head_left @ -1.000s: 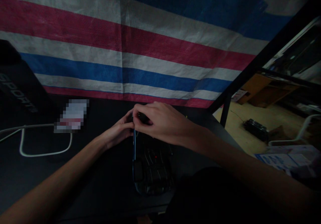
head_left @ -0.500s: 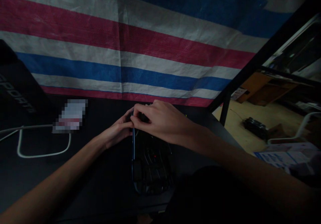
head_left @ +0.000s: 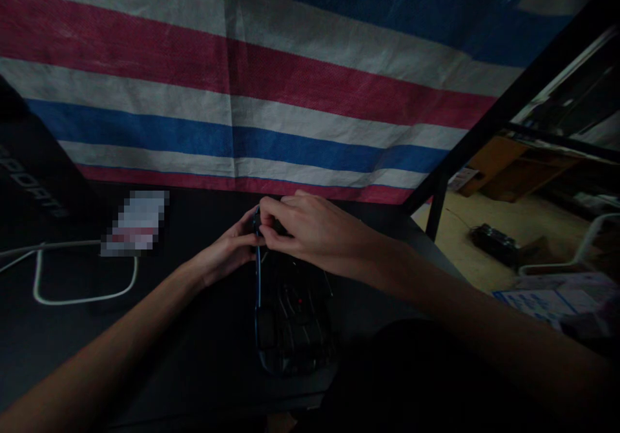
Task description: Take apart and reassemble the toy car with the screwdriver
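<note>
Dimly, on the dark surface (head_left: 194,216), left hand (head_left: 231,252) and right hand (head_left: 314,234) pinch their fingers shut on the far end of the black device (head_left: 295,320) lying dead centre; a striped tarp (head_left: 290,97) hangs at twelve o'clock, floor (head_left: 465,252) at three.

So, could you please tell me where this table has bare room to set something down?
Bare tabletop lies between the white cable and the dark car-shaped object, though the left forearm crosses it. Another strip runs between the card and the left hand. Crowded where it meets the right hand on the object's far end.
</note>
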Demonstrator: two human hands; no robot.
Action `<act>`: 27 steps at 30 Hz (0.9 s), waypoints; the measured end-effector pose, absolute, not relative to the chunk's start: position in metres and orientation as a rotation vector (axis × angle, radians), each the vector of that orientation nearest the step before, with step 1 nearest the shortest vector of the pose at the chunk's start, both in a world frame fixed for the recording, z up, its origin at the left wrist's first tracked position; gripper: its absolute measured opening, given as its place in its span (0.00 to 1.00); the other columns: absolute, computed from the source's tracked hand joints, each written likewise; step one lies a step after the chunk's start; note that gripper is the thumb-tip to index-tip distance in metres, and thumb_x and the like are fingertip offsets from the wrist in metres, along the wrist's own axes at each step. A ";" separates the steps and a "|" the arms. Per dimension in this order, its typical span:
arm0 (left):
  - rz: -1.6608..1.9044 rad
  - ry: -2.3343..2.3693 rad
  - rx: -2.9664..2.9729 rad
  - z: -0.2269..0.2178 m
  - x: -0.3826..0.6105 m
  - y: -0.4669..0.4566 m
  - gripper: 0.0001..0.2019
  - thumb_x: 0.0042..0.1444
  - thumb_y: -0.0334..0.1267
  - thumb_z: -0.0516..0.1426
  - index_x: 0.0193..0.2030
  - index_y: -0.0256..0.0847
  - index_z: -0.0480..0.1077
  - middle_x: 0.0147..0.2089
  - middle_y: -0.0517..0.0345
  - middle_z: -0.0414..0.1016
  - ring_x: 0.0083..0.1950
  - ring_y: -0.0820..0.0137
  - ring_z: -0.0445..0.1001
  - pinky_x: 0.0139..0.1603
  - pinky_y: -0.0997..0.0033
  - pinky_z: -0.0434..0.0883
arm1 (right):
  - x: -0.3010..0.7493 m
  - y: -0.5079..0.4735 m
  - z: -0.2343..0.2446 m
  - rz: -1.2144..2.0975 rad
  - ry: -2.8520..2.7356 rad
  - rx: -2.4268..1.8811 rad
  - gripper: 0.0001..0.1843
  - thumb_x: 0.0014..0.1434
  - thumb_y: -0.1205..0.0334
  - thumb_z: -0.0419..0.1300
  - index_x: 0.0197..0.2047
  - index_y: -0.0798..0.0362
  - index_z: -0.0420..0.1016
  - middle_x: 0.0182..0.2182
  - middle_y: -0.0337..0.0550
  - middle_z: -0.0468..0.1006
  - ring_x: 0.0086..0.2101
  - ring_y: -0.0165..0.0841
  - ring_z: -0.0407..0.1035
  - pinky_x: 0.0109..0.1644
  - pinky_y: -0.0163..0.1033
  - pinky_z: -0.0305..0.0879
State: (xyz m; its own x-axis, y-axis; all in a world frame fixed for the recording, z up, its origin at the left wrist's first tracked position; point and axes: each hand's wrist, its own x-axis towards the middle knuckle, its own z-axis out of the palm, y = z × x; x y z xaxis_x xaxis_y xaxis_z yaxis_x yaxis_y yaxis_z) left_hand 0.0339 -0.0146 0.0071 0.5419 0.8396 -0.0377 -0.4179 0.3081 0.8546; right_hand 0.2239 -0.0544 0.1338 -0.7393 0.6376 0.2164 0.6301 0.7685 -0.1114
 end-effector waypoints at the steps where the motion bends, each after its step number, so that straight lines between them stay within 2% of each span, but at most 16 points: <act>1: 0.889 0.543 0.921 0.007 0.034 -0.015 0.21 0.51 0.25 0.66 0.51 0.44 0.72 0.50 0.53 0.80 0.47 0.63 0.79 0.48 0.65 0.72 | 0.224 -0.055 0.134 0.048 -2.723 -0.979 0.07 0.72 0.64 0.52 0.44 0.56 0.70 0.33 0.41 0.74 0.33 0.32 0.66 0.42 0.40 0.56; 3: 0.896 0.540 0.925 0.008 0.034 -0.015 0.21 0.50 0.26 0.66 0.51 0.44 0.72 0.49 0.54 0.80 0.48 0.62 0.79 0.47 0.65 0.73 | 0.223 -0.058 0.135 0.056 -2.704 -0.935 0.06 0.69 0.66 0.54 0.47 0.56 0.69 0.36 0.43 0.75 0.37 0.34 0.67 0.46 0.40 0.58; 6: 0.910 0.538 0.927 0.006 0.033 -0.014 0.20 0.49 0.26 0.67 0.49 0.43 0.73 0.45 0.56 0.80 0.45 0.64 0.78 0.45 0.67 0.73 | 0.222 -0.062 0.136 0.074 -2.679 -0.869 0.08 0.68 0.67 0.55 0.50 0.54 0.68 0.44 0.46 0.77 0.44 0.36 0.67 0.50 0.40 0.58; 10: 0.890 0.494 0.936 0.005 0.033 -0.013 0.21 0.49 0.27 0.68 0.49 0.45 0.73 0.41 0.58 0.79 0.42 0.65 0.78 0.44 0.67 0.74 | 0.222 -0.060 0.135 0.064 -2.703 -0.998 0.09 0.73 0.60 0.51 0.48 0.54 0.70 0.36 0.43 0.76 0.36 0.34 0.67 0.43 0.40 0.58; 15: 0.902 0.534 0.928 0.004 0.032 -0.013 0.19 0.49 0.26 0.67 0.47 0.44 0.72 0.40 0.60 0.78 0.41 0.67 0.77 0.45 0.67 0.73 | 0.223 -0.058 0.133 0.105 -2.669 -0.751 0.07 0.66 0.68 0.56 0.48 0.55 0.68 0.43 0.45 0.75 0.44 0.34 0.67 0.50 0.40 0.59; 17: 0.901 0.541 0.932 0.003 0.032 -0.013 0.17 0.50 0.27 0.67 0.45 0.43 0.72 0.40 0.60 0.78 0.41 0.67 0.77 0.45 0.67 0.73 | 0.223 -0.060 0.133 0.080 -2.681 -0.791 0.05 0.68 0.65 0.55 0.47 0.55 0.68 0.40 0.44 0.75 0.41 0.34 0.67 0.48 0.40 0.59; 20: 0.893 0.524 0.941 0.003 0.032 -0.013 0.16 0.50 0.29 0.68 0.45 0.44 0.72 0.41 0.59 0.78 0.43 0.65 0.77 0.45 0.66 0.73 | 0.222 -0.063 0.135 0.069 -2.716 -0.933 0.09 0.73 0.60 0.51 0.49 0.53 0.69 0.34 0.40 0.74 0.33 0.33 0.65 0.41 0.39 0.57; 24: 0.893 0.529 0.932 0.005 0.033 -0.014 0.16 0.49 0.28 0.68 0.43 0.43 0.73 0.39 0.60 0.78 0.41 0.67 0.77 0.44 0.68 0.73 | 0.222 -0.065 0.137 0.174 -2.685 -0.868 0.10 0.67 0.65 0.55 0.51 0.53 0.68 0.42 0.44 0.76 0.42 0.34 0.68 0.46 0.39 0.59; 27: 0.900 0.510 0.940 0.007 0.033 -0.014 0.15 0.49 0.29 0.69 0.42 0.43 0.73 0.39 0.59 0.79 0.41 0.67 0.77 0.42 0.69 0.73 | 0.222 -0.063 0.137 0.174 -2.682 -0.954 0.09 0.70 0.61 0.52 0.49 0.52 0.70 0.37 0.42 0.76 0.37 0.34 0.68 0.43 0.40 0.58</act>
